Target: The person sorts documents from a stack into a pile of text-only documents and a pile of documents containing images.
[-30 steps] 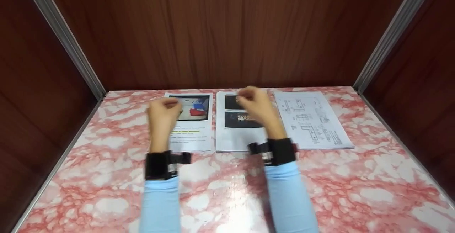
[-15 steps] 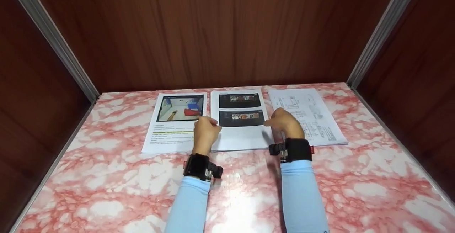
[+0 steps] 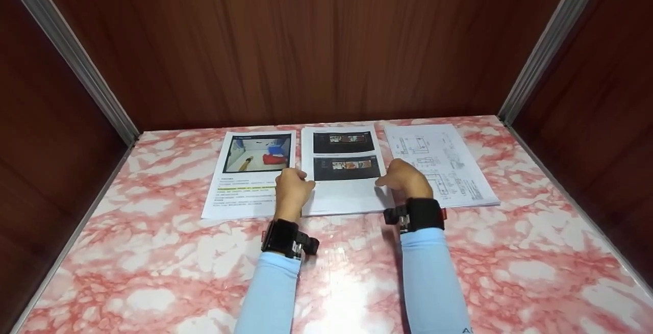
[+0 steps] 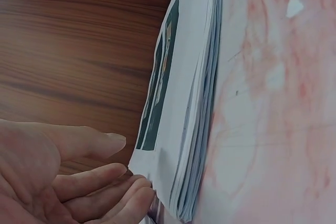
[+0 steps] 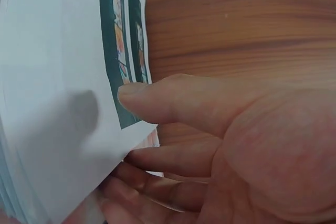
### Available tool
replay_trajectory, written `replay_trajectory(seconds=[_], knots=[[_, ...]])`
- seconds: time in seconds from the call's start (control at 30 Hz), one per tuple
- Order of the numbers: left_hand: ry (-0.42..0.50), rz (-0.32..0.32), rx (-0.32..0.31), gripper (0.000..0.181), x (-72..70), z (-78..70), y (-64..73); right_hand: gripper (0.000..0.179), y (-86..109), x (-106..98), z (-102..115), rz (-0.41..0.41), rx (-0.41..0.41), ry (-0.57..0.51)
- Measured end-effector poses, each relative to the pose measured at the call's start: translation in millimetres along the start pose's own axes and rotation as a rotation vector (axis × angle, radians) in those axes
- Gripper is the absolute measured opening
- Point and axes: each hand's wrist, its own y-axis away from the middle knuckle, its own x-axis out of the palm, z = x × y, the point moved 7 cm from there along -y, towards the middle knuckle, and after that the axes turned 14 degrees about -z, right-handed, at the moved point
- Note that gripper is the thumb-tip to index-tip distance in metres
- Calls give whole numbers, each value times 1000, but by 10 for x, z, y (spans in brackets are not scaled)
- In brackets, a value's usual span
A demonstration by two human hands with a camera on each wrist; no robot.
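The middle stack of printed paper (image 3: 347,196) lies on the table with two dark pictures on its top sheet. My left hand (image 3: 293,191) is at its left edge. In the left wrist view, the fingertips (image 4: 139,190) meet the edge of the stack, and the thumb is raised apart from the paper. On the opposite side, my right hand (image 3: 405,178) has its thumb above the top sheet, casting a shadow on it. In the right wrist view, the fingers (image 5: 173,161) of that hand lie along the sheet's edge, their tips partly hidden by paper.
Left of the middle stack lies a paper stack (image 3: 245,194) with a colour picture and a yellow highlighted line. A stack with line drawings (image 3: 459,171) lies to the right. The marbled red and white table (image 3: 153,257) ends at brown wood-look walls (image 3: 316,43).
Both hands have come down from above the left and middle stacks to the sides of the middle stack. Over the last half second they have barely moved.
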Motion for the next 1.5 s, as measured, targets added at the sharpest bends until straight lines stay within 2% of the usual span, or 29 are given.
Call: replay_trajectory(seconds=[0.3, 0.47, 0.57, 0.7, 0.93, 1.3, 1.5], knots=[[13, 13, -17, 31, 8, 52, -3, 35, 20, 26, -14, 13, 29, -84], [16, 11, -7, 31, -7, 45, -5, 36, 15, 4, 5, 10, 20, -56], [14, 7, 5, 31, -29, 16, -7, 44, 12, -24, 32, 2, 0, -38], [10, 1, 9, 30, -61, -35, -4, 51, 1, -73, 80, -36, -17, -75], [78, -30, 25, 25, -83, -85, -17, 41, -23, -140, 134, -116, -42, -138], [132, 20, -65, 37, -11, 31, -34, 39, -5, -96, 78, -67, 35, -130], [80, 31, -65, 30, -18, 41, -12, 39, -24, -62, 41, -41, 28, -86]])
